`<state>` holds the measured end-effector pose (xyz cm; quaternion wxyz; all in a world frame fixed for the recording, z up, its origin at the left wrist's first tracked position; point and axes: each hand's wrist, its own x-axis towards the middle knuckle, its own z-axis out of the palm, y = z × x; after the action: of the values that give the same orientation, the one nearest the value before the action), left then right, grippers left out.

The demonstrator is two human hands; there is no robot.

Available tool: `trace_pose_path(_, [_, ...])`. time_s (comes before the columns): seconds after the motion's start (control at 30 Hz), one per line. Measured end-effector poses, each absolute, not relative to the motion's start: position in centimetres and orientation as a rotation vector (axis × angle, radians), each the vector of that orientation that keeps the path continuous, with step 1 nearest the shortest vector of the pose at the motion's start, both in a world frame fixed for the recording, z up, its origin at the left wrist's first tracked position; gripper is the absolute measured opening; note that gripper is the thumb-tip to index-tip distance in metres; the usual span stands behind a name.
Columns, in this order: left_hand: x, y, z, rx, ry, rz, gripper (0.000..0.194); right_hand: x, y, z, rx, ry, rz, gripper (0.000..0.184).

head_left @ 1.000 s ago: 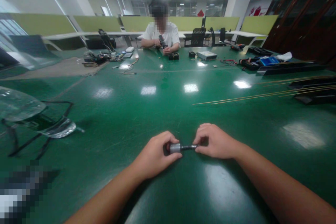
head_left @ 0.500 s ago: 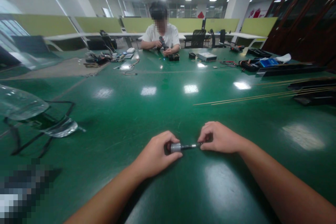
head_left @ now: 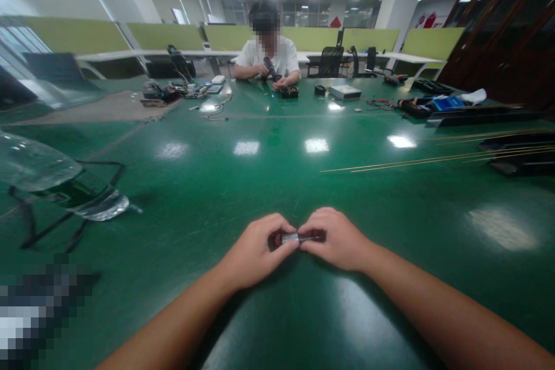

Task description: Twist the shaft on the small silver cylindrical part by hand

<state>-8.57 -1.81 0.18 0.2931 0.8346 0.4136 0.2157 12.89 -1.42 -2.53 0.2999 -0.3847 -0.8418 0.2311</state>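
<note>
Low over the green table, my left hand [head_left: 255,251] is closed round a small silver cylinder [head_left: 289,238] that has a dark reddish back end. A thin dark shaft [head_left: 311,237] sticks out of its right side and runs in under the fingers of my right hand [head_left: 336,237]. Those fingers are pinched at the front of the cylinder, where the shaft begins. Both sets of fingertips almost meet there. The far end of the shaft is hidden in my right palm, and I cannot make out the small dark piece there.
A clear plastic bottle [head_left: 65,179] lies at the left over a black strap [head_left: 28,225]. Thin brass-coloured rods [head_left: 390,164] reach in from the right. Across the green table [head_left: 208,185] sits a person [head_left: 286,55] holding a dark tool, near electronics and a grey box [head_left: 345,92].
My right hand has moved left along the shaft, from its tip up to the silver cylinder. My left hand still holds the cylinder, its thumb and fingers drawn closer in.
</note>
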Motion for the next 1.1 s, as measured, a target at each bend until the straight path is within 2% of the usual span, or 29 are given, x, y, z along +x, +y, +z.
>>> trace_pose_path(0.2, [-8.47, -1.83, 0.10, 2.219, 1.124, 0.570, 0.014, 13.50, -1.75, -2.02, -1.021, -2.232, 0.638, 0.024])
trace_pose_path(0.53, [-8.30, -1.96, 0.11, 2.212, 1.116, 0.568, 0.015, 13.20, -1.81, -1.79, -1.044, -2.256, 0.667, 0.006])
trace_pose_path(1.1, [-8.18, -1.93, 0.14, 2.214, 1.109, 0.576, 0.015, 13.23, -1.84, -2.17, -1.010, -2.200, 0.690, 0.011])
